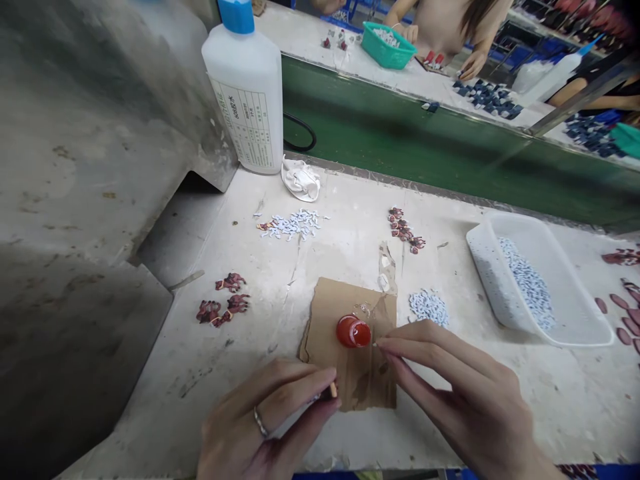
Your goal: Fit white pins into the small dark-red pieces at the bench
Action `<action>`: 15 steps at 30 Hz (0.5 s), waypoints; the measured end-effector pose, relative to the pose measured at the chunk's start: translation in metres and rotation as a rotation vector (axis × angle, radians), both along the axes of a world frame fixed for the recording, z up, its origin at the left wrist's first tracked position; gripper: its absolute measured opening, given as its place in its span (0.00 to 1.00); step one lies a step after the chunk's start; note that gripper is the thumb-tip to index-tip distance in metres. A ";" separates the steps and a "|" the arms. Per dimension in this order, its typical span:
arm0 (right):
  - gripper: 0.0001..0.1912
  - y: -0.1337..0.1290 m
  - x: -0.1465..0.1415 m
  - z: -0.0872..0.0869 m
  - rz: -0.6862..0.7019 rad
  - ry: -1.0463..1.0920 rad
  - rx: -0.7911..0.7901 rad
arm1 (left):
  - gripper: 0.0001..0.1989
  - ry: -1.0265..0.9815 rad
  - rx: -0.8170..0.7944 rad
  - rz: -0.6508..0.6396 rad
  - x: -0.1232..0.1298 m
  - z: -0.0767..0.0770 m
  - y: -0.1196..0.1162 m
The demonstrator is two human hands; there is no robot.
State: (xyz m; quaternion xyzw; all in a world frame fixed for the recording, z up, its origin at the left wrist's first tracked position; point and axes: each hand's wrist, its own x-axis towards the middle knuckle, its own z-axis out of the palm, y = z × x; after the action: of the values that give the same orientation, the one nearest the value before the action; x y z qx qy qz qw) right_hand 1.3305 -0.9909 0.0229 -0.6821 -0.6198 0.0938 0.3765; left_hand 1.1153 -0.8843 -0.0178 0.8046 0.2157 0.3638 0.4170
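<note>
My left hand (270, 413), with a ring on one finger, pinches a small figurine (333, 389); only a dark and orange bit of it shows between the fingertips. To the right, my right hand (450, 383) holds a tiny pale piece (375, 345) between thumb and forefinger, close beside a small red cap (360, 333) with liquid in it. The cap stands on a cardboard square (330, 373) stained with wet spots. Just beyond my right fingers lies a pile of tiny pale blue-white pieces (429, 307).
Brown animal figurines (230, 303) lie at left, more figurines (405, 230) farther back. Another pale pile (295, 225), a crumpled white cloth (301, 179) and a large glue bottle (245, 93) are behind. A plastic tub (575, 313) stands right. Across a green divider (380, 120), a co-worker's hand (473, 65) shows.
</note>
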 end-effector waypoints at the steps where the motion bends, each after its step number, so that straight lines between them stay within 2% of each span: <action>1: 0.17 -0.001 -0.003 0.002 0.005 0.064 -0.007 | 0.09 -0.017 -0.006 -0.014 0.002 0.000 -0.001; 5: 0.20 -0.002 -0.015 0.007 0.067 0.262 -0.022 | 0.08 -0.031 -0.058 -0.031 0.011 0.003 -0.003; 8: 0.22 -0.001 -0.019 0.006 0.072 0.353 -0.028 | 0.08 0.018 -0.056 0.052 0.021 0.010 0.000; 11: 0.24 0.001 -0.023 0.006 0.050 0.394 -0.021 | 0.12 0.023 -0.034 0.124 0.028 0.015 0.003; 15: 0.24 0.004 -0.024 0.007 0.064 0.386 -0.022 | 0.11 0.001 -0.017 0.113 0.026 0.012 0.003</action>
State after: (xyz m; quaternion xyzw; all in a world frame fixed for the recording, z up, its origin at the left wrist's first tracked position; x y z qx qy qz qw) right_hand 1.3067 -0.9873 0.0303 -0.6357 -0.5564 0.2415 0.4776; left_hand 1.1410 -0.8813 -0.0055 0.7877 0.2639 0.3847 0.4024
